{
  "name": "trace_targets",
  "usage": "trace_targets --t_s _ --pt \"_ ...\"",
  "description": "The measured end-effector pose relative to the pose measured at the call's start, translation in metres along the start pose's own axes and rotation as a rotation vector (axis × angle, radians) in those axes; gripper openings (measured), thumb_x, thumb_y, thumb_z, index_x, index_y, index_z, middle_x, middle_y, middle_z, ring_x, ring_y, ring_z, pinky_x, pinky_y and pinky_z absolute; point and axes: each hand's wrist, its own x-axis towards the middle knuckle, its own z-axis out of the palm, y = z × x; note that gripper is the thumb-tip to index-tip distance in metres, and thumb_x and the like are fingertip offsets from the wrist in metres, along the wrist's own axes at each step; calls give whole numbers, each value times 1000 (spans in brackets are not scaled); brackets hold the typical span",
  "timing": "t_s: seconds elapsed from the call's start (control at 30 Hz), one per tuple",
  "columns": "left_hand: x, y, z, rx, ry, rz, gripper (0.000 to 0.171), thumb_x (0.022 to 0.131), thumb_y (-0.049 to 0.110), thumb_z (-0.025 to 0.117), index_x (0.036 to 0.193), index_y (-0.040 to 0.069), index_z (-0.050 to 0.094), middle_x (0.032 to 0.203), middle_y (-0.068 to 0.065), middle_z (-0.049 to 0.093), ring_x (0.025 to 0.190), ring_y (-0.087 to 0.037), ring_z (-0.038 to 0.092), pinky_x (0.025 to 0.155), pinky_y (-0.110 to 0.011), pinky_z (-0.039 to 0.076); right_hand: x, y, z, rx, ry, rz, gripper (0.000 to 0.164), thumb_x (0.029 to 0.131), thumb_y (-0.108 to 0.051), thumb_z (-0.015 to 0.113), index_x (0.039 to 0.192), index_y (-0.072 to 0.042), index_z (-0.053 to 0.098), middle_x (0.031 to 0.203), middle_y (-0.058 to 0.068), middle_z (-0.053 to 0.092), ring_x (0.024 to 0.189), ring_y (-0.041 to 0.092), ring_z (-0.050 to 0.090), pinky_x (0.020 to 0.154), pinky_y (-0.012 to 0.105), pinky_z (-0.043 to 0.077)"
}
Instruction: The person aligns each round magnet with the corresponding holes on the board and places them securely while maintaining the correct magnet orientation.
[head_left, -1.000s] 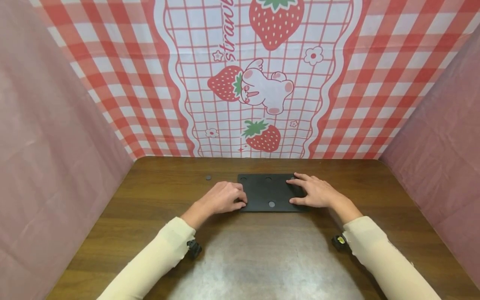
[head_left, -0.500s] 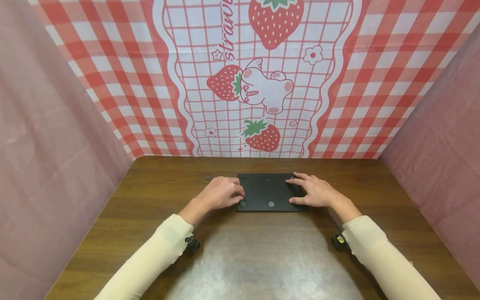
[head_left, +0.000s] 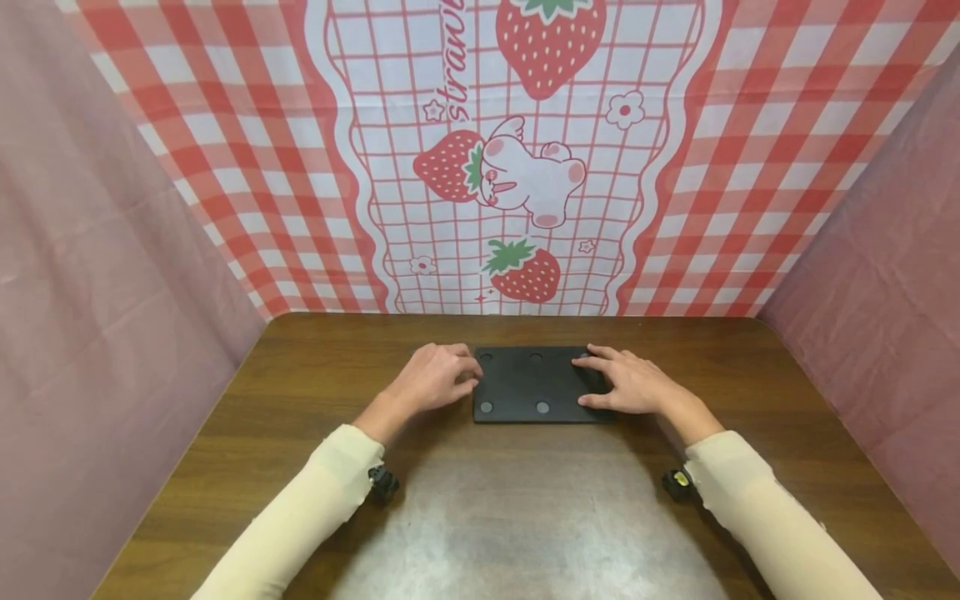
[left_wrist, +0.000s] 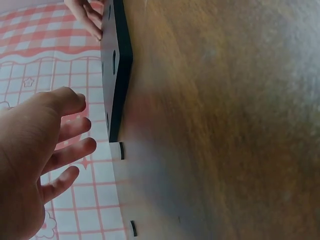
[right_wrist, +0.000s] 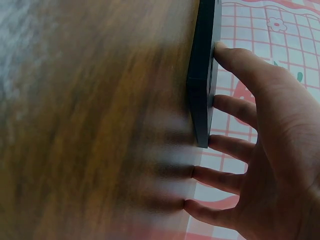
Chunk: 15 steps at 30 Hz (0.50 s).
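A black rectangular board (head_left: 531, 383) lies flat near the back of the table, with several round recesses or discs along its near and far edges. In the head view, a greyish round spot (head_left: 487, 407) shows at its near left corner and another grey round spot (head_left: 543, 407) along the near edge. My left hand (head_left: 438, 377) hovers at the board's left end, its fingers loosely bent and holding nothing in the left wrist view. Beyond them, a small dark disc (left_wrist: 121, 150) and a second dark disc (left_wrist: 133, 228) lie on the table. My right hand (head_left: 630, 382) rests spread fingertips on the board's right end.
The brown wooden table (head_left: 480, 508) extends toward me. Behind it hangs a red-and-white strawberry cloth (head_left: 517, 200). Pinkish curtains flank both sides, the left curtain (head_left: 112, 292) and the right curtain (head_left: 877, 308).
My left hand has lifted from the board's near left corner and moved back and to the left, uncovering the round spot there. It now hides the loose disc in the head view. The right hand stays put.
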Motion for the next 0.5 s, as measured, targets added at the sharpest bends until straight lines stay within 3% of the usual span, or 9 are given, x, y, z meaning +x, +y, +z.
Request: trace_targets --t_s 0.3,0.5 --pt "-1 -6 -1 -13 21 -43 14 100 27 86 112 21 90 110 1 84 65 -7 60 65 -28 57 -1 -3 -2 4 1 -1 80 98 -60 81 164 -20 61 178 26 45 149 57 56 108 79 52" --pt "0 -11 1 12 30 -57 14 100 28 87 112 22 90 112 1 84 90 -18 76 80 -37 65 -1 -2 -1 2 8 -5 79 97 -60 81 163 -20 61 177 26 45 149 57 56 108 80 52"
